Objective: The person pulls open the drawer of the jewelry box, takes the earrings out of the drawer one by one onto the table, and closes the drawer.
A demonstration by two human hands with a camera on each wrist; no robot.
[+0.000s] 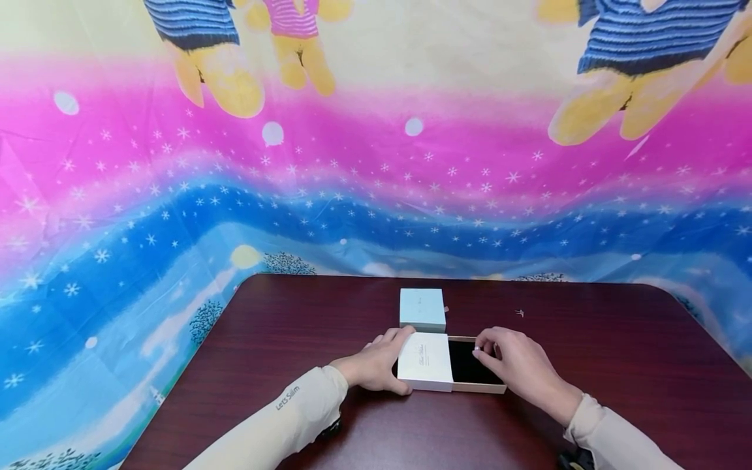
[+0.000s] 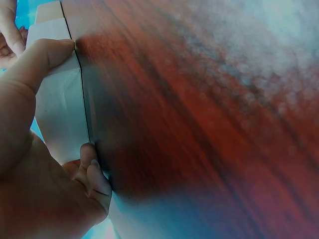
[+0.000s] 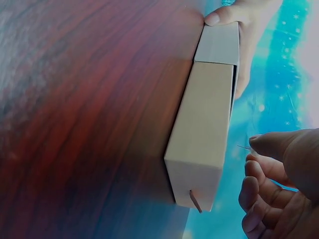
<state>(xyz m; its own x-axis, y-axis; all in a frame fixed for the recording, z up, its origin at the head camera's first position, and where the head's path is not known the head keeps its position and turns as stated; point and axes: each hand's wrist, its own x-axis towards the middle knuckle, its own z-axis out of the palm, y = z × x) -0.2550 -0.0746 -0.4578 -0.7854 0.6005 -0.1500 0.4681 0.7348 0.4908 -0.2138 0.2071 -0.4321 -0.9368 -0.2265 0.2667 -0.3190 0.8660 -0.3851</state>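
A white drawer-style gift box [image 1: 425, 358] lies on the table with printed lettering on its sleeve. Its tan drawer [image 3: 199, 114] is pulled out to the right, showing a black lining [image 1: 469, 363]. My left hand [image 1: 376, 362] grips the sleeve from the left, thumb at the near side and fingers at the far side. Above the drawer, my right hand [image 1: 519, 362] pinches a tiny whitish piece with a thin metal pin [image 3: 243, 147], perhaps a stud earring, between thumb and forefinger. A brown pull tab [image 3: 195, 201] sticks out of the drawer's end.
A pale mint box [image 1: 422, 308] stands just behind the white one, with a small tab at its right. Farther right lies a tiny metallic item [image 1: 519, 313], too small to make out. A patterned cloth [image 1: 376, 163] hangs behind the dark red wooden table [image 1: 305, 313].
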